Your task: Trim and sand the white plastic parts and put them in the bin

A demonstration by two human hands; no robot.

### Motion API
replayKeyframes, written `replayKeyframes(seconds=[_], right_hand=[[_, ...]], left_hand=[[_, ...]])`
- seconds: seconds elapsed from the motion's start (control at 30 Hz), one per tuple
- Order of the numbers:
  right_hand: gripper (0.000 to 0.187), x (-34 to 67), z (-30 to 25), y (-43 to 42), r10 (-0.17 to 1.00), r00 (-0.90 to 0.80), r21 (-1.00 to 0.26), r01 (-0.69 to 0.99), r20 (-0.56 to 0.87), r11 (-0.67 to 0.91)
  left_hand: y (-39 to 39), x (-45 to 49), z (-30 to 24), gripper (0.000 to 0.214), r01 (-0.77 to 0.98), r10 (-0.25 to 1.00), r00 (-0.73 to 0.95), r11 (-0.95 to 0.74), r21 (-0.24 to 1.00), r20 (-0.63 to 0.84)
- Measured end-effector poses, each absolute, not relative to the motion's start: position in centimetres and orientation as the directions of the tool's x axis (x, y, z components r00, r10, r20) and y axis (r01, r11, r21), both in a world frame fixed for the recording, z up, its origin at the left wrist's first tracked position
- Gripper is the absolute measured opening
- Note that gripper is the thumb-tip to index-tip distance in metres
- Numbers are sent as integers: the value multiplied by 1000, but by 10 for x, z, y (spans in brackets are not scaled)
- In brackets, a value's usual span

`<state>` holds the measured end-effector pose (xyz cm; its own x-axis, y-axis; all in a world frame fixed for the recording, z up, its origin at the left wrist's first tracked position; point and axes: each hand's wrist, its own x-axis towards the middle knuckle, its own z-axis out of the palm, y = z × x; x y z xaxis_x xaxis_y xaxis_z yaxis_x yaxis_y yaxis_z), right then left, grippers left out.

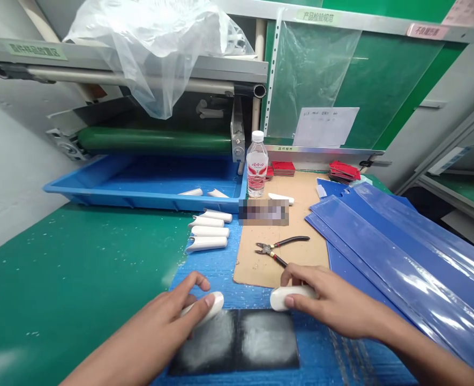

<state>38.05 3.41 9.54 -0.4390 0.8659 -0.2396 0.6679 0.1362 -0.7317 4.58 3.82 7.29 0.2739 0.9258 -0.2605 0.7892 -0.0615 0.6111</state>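
My left hand is closed on a white plastic piece with a rounded end, held over the left half of a black sheet that has whitish worn patches. Thumb and fingers of my right hand grip a similar white plastic piece at the sheet's upper right edge. Several more white, trough-shaped plastic pieces lie in a column beyond my left hand. A pair of cutting pliers rests with its handles spread on a cardboard sheet, just beyond my right hand.
A blue tray with two white pieces sits under a green conveyor roller. A water bottle stands beside it. Red stacked pieces lie behind. Blue plastic-covered folders cover the right side. A plastic bag hangs from the shelf.
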Motion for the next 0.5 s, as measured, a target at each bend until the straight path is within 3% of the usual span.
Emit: replayKeyframes(seconds=[0.1, 0.2, 0.37, 0.5], right_hand=[[17, 367, 97, 27, 877, -387, -634, 762, -285, 130], [24, 341, 94, 18, 855, -411, -636, 761, -316, 131], [25, 332, 88, 10, 850, -374, -516, 844, -371, 146], [26, 340, 85, 8, 873, -327, -553, 829, -363, 80]], left_hand=[[35, 56, 75, 49, 821, 901, 244, 6, 571, -360], [31, 65, 70, 44, 850, 876, 224, 39, 525, -427], [27, 60, 71, 41, 945, 873, 153, 9, 327, -464], [27, 60, 69, 36, 917, 888, 205, -26, 398, -413]])
